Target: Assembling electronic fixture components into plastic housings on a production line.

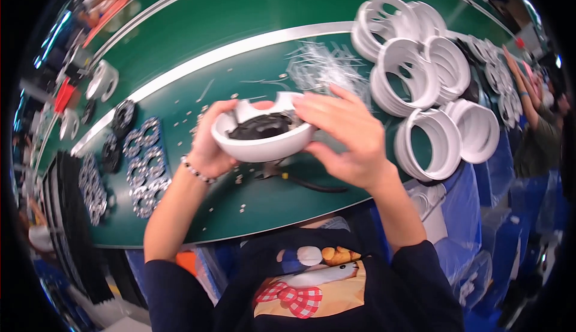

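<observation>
Above the green table I hold a white, rounded plastic housing [264, 150] with a notched upper rim. Inside it sits a dark black part [263, 128], whose details are blurred. My left hand [210, 140] is closed round the housing's left side, its thumb at the rim. At the right side, my right hand [348, 134] grips the housing with the thumb low and the fingers over the upper edge. Below the housing, a black cable [318, 186] with a yellow bit lies on the table; I cannot tell whether it joins the housing.
Stacks of white rings [399, 146] stand at the right. Behind my right hand lies a heap of clear strips [327, 68]. Silver round parts [144, 170] and black ring parts [124, 119] are on the left, with small white bits [238, 179] scattered between. Another person's arm [522, 86] shows far right.
</observation>
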Motion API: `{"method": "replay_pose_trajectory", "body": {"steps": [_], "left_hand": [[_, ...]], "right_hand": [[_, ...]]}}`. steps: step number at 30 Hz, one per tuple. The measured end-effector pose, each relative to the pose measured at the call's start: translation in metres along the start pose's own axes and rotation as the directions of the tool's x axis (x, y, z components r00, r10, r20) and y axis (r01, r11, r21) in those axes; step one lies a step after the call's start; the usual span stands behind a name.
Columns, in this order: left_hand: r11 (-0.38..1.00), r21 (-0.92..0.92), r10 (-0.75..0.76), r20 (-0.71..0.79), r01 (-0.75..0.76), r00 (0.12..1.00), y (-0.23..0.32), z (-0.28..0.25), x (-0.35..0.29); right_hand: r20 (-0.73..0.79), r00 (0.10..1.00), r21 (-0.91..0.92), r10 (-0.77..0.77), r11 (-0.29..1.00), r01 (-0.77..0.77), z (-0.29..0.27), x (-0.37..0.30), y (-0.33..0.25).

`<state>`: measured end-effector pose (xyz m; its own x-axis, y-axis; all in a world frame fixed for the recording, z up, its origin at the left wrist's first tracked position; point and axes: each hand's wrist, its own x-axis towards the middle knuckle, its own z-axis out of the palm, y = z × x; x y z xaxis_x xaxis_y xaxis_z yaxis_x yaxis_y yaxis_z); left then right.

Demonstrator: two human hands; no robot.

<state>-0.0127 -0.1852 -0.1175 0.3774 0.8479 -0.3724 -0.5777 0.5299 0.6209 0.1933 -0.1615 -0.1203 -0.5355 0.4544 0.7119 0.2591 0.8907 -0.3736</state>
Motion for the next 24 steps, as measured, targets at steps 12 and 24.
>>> {"method": "replay_pose_trajectory", "body": {"steps": [12, 24], "left_hand": [[0.858, 0.302, 0.503, -0.327, -0.415, 0.800, 0.098, -0.082, 0.139], [-0.251, 0.947, 0.881, 0.137, 0.202, 0.452, 0.145, -0.163, 0.064]], "right_hand": [[-0.103, 0.781, -0.569, 0.616, 0.607, -0.554, -0.106, -0.101, -0.036], [-0.285, 0.946, -0.716, 0.153, 0.622, -0.316, -0.085, -0.093, -0.050]]}}
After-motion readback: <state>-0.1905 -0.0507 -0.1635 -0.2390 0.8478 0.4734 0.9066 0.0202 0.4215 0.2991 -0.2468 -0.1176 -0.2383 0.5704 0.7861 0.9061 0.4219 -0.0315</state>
